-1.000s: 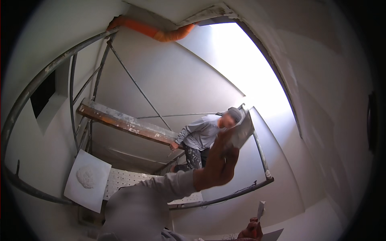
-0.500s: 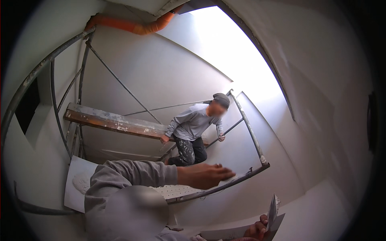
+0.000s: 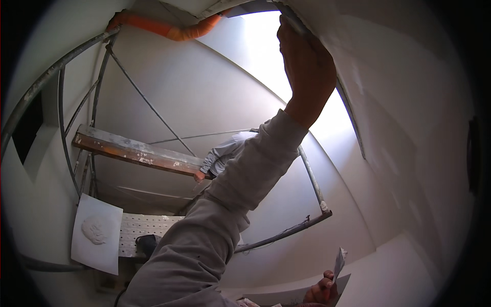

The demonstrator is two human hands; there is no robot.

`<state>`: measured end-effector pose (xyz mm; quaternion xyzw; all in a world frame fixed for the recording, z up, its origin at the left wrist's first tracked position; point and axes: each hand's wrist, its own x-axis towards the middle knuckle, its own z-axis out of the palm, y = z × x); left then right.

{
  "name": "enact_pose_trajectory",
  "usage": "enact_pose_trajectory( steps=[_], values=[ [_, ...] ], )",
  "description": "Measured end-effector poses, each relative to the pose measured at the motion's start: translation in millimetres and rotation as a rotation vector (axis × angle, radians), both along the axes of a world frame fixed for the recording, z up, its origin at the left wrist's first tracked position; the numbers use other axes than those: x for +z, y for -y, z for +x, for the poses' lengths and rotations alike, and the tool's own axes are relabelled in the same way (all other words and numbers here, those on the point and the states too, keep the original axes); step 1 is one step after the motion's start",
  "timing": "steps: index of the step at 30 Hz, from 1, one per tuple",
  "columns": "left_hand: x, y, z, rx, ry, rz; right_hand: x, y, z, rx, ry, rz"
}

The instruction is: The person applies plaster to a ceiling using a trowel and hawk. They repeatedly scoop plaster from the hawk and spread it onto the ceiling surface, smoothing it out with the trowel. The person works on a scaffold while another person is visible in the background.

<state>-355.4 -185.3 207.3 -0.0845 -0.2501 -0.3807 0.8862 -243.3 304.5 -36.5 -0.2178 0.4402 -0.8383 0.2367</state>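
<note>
My left hand (image 3: 309,66) is raised high on a long grey sleeve, up by the edge of the bright opening. Its fingers are closed, and a thin grey shape (image 3: 292,19) shows at their tips, too dark to name. Low on the right, my right hand (image 3: 319,291) is closed round a putty knife (image 3: 339,262), whose blade points up and carries pale smears. A flat grey plate (image 3: 341,287) shows just behind that hand; whether the fingers hold it too is hidden.
A co-worker (image 3: 225,153), partly hidden by my left arm, is beside a paint-spattered plank (image 3: 138,151). Metal scaffold tubes (image 3: 148,102) frame the space. A white sheet with a lump of paste (image 3: 92,230) lies by a perforated platform (image 3: 134,225). An orange pipe (image 3: 169,31) runs above.
My left hand has swung up from mid-view to the opening's edge, its arm now covering much of the co-worker. The right hand with the putty knife has shifted slightly left in view.
</note>
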Motion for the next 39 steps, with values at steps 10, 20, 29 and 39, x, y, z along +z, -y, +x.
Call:
enact_pose_trajectory(
  steps=[10,20,29,39],
  values=[
    [2.8,-20.8,-10.2,-0.087,-0.023,0.070,6.8,-4.4,3.3,0.170,-0.073,-0.082],
    [7.0,-13.9,3.6,-0.076,0.000,0.006,6.3,-9.2,11.1,-0.004,-0.030,-0.048],
    [22.7,-28.5,37.6,-0.029,0.199,0.182,0.1,-16.8,8.6,-0.057,0.045,-0.069],
    [-40.3,-1.5,27.3,0.113,0.010,-0.030,-21.0,-30.9,-11.9,-0.233,-0.090,0.194]
  ],
)
